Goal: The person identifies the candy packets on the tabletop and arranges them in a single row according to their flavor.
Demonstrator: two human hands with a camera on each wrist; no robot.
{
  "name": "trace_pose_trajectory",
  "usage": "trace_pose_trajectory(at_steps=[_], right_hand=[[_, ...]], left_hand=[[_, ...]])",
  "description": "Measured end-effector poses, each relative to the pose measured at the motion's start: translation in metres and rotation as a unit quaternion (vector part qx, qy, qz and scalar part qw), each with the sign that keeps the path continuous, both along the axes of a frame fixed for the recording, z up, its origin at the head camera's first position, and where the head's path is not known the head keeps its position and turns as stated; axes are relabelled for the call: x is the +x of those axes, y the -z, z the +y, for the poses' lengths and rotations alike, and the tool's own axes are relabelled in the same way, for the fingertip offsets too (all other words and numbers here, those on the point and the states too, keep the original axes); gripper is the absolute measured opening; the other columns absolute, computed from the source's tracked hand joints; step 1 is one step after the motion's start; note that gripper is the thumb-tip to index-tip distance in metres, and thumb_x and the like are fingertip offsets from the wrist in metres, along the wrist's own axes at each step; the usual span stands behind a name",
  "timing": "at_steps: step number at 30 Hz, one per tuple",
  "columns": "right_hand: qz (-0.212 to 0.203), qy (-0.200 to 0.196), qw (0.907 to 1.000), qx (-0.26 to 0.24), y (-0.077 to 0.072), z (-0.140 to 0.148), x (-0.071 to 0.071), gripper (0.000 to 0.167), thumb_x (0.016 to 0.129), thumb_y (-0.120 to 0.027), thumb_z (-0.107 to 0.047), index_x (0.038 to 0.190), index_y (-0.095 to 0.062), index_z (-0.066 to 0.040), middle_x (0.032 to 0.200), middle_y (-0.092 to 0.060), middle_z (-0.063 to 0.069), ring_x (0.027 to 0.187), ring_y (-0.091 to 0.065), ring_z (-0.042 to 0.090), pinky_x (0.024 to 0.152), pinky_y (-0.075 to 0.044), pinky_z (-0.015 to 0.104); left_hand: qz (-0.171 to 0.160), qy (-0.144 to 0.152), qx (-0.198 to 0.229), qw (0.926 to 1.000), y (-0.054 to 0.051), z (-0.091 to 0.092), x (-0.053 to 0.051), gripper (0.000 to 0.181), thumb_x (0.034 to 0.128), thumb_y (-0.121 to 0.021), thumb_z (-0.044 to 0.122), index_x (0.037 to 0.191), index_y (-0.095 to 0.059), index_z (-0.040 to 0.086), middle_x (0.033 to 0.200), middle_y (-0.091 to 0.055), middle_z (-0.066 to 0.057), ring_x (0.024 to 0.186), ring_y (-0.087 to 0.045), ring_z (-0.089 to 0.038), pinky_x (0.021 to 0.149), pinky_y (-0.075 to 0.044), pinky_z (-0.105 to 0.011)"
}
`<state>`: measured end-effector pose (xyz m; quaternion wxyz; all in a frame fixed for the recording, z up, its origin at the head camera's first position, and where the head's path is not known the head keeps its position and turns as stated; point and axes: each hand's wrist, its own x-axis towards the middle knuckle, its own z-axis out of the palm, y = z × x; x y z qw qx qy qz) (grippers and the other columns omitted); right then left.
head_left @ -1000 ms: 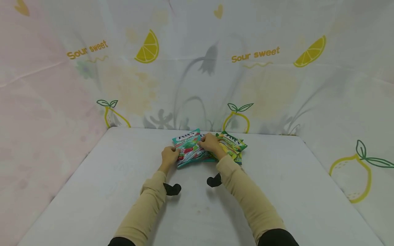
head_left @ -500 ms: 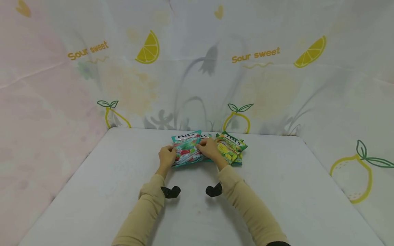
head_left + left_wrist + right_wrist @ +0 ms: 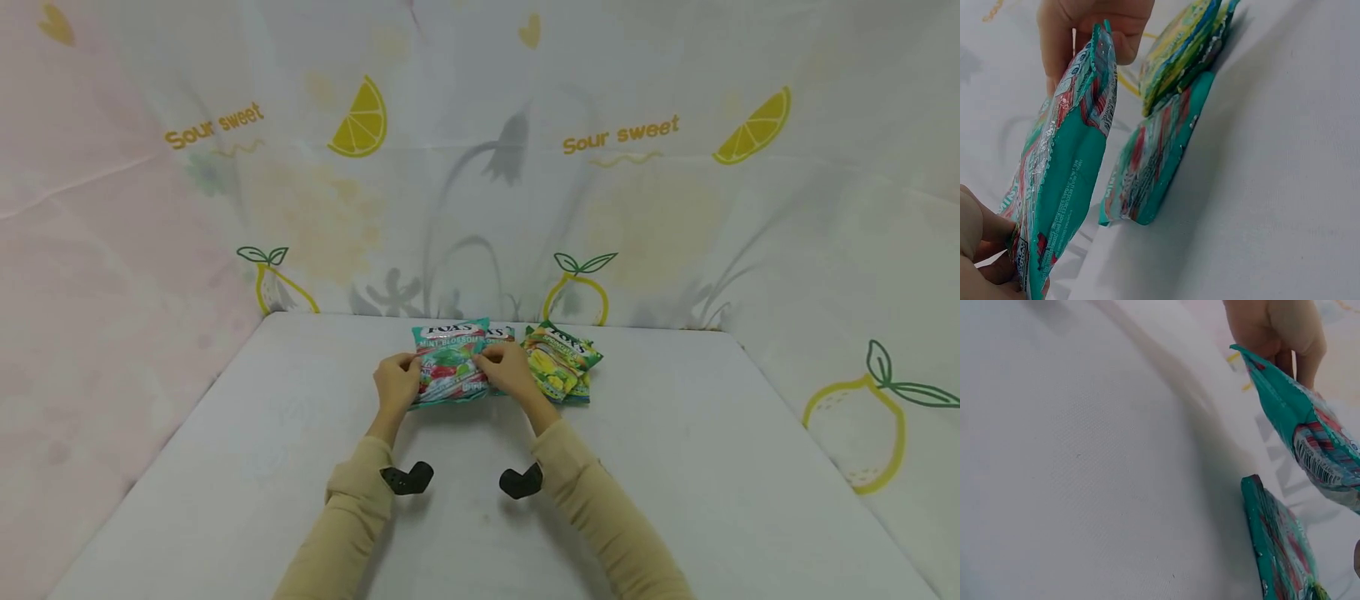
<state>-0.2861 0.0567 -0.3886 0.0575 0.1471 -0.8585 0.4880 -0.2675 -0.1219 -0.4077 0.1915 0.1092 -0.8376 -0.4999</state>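
Held mint bag (image 3: 450, 367): I see this teal Fox's pack toward the back of the white table (image 3: 660, 467), its printed front facing the head camera; from the wrist views I judge it raised.
Left hand (image 3: 396, 382): pinching the pack's left edge between thumb and fingers.
Right hand (image 3: 508, 367): clamped the same way on the right edge; the hands are apart, the pack between them.
Shift: over the last second the pack has come leftward and turned squarer to my head view, and both hands have gone with it.
Second mint bag (image 3: 1154, 162): more of it shows from the head now, and both wrist views give me a gap between it and the held pack.
Meaning: I read the two mint packs as separated, with a grip that seems even on both sides.
Green-and-yellow bags (image 3: 558, 350): overlapping, right of the hands, where they were; I cannot tell whether they touch the second mint bag.
Backdrop (image 3: 465, 108): lemon-printed cloth behind, unchanged.
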Motion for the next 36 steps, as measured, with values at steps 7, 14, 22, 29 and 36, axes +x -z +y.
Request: trace_pose_trajectory(at_steps=[7,14,22,29,36], right_hand=[[0.012,-0.01,0.9993,-0.036,-0.001,0.002,0.008,0.019,0.088,-0.061,-0.008,0.08,-0.07,0.007,0.071,-0.064,0.012,0.059,-0.047,0.009,0.056,-0.041,0.023],[-0.002,-0.018,0.9991,-0.038,-0.002,0.004,0.017,0.019,0.089,-0.06,-0.009,0.086,-0.071,0.006,0.075,-0.066,0.012,0.061,-0.05,0.01,0.056,-0.042,0.023],[0.007,-0.027,0.9989,-0.039,-0.001,0.003,0.027,0.018,0.088,-0.061,-0.008,0.085,-0.071,0.007,0.071,-0.065,0.011,0.059,-0.048,0.009,0.054,-0.04,0.022],[-0.006,-0.039,0.9985,-0.039,-0.002,0.002,0.037,0.018,0.088,-0.062,-0.011,0.084,-0.07,0.004,0.071,-0.062,0.006,0.061,-0.047,0.009,0.055,-0.04,0.022],[-0.008,-0.068,0.9963,-0.052,-0.004,0.0,0.047,0.017,0.089,-0.061,-0.009,0.086,-0.07,0.005,0.068,-0.06,0.004,0.059,-0.047,0.008,0.054,-0.04,0.021]], left_hand=[[0.021,-0.002,0.002,0.9998,-0.01,-0.001,0.011,0.022,0.089,-0.058,0.006,0.098,-0.068,-0.011,0.09,-0.067,-0.026,0.082,-0.061,-0.034,0.075,-0.047,-0.043],[0.04,-0.005,0.003,0.9992,-0.012,-0.002,0.021,0.021,0.0887,-0.058,0.007,0.096,-0.069,-0.011,0.088,-0.068,-0.025,0.079,-0.061,-0.033,0.071,-0.048,-0.041],[0.046,-0.005,0.003,0.9989,-0.014,-0.004,0.03,0.021,0.0875,-0.06,0.007,0.094,-0.07,-0.01,0.088,-0.068,-0.024,0.078,-0.062,-0.032,0.069,-0.047,-0.038],[0.042,-0.005,-0.009,0.9991,-0.018,-0.009,0.041,0.02,0.0876,-0.06,0.007,0.094,-0.069,-0.01,0.089,-0.068,-0.024,0.079,-0.061,-0.032,0.071,-0.046,-0.037],[0.03,-0.006,-0.003,0.9995,-0.019,-0.014,0.051,0.02,0.088,-0.06,0.008,0.094,-0.07,-0.009,0.089,-0.068,-0.023,0.079,-0.061,-0.03,0.07,-0.046,-0.034]])
